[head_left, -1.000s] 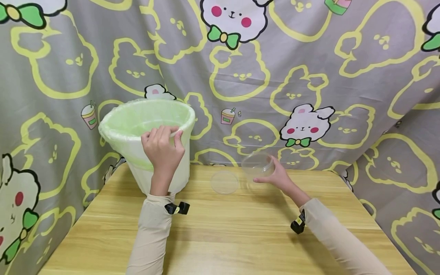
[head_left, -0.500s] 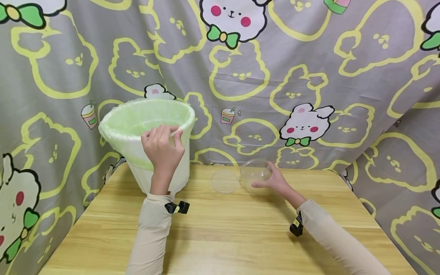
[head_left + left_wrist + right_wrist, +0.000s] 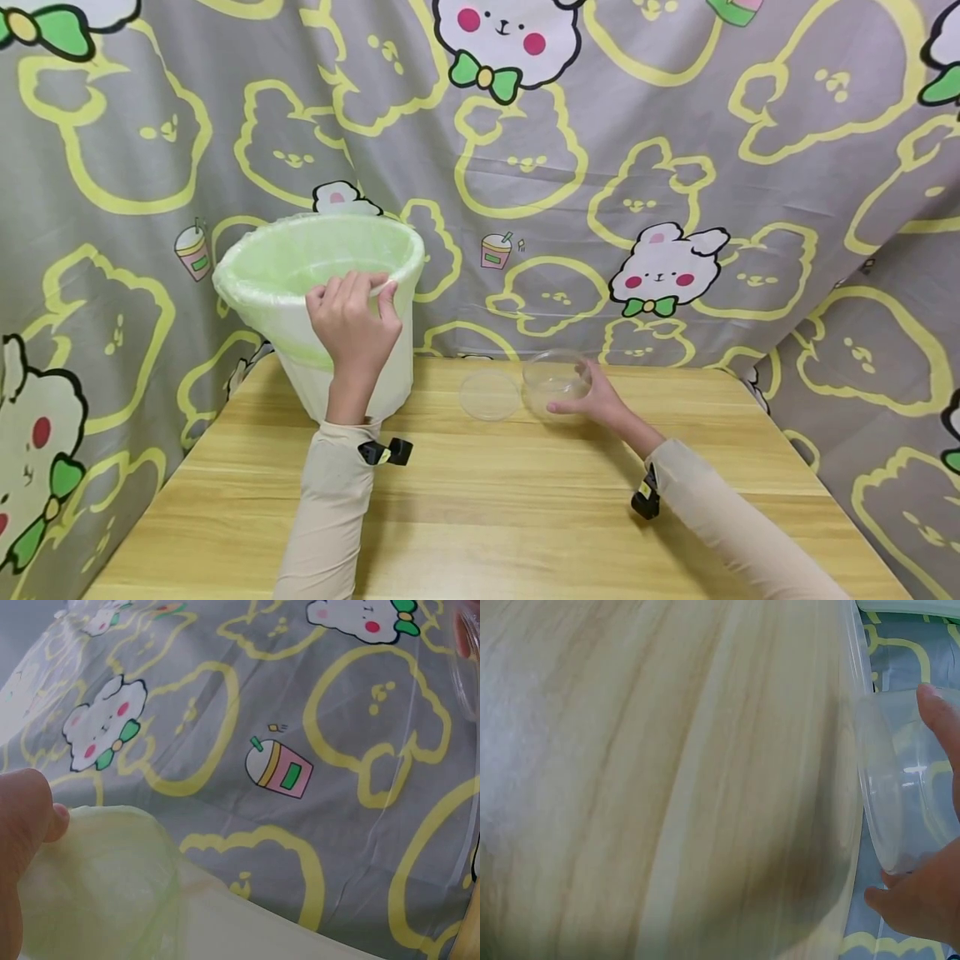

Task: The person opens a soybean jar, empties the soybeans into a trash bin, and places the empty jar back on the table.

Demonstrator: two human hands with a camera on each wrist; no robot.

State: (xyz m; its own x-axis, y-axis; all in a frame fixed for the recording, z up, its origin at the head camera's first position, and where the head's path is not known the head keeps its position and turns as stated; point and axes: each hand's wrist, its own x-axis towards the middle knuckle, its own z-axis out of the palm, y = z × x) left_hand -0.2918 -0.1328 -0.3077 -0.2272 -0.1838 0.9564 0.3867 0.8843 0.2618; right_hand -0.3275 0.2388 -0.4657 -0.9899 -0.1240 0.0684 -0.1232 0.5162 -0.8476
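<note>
The left hand (image 3: 352, 321) has its grip curled over the near rim of the white plastic bin lined with a pale green bag (image 3: 322, 283), which stands tilted at the back left of the light wooden bench (image 3: 487, 517). The right hand (image 3: 600, 404) clamps its grip, thumb and fingers, round the clear round plastic bowl (image 3: 555, 382), low on the bench near its back edge (the right wrist view shows fingers (image 3: 937, 712) wrapped on the bowl's wall). A clear round lid (image 3: 490, 395) lies flat just beside the bowl, on its left.
</note>
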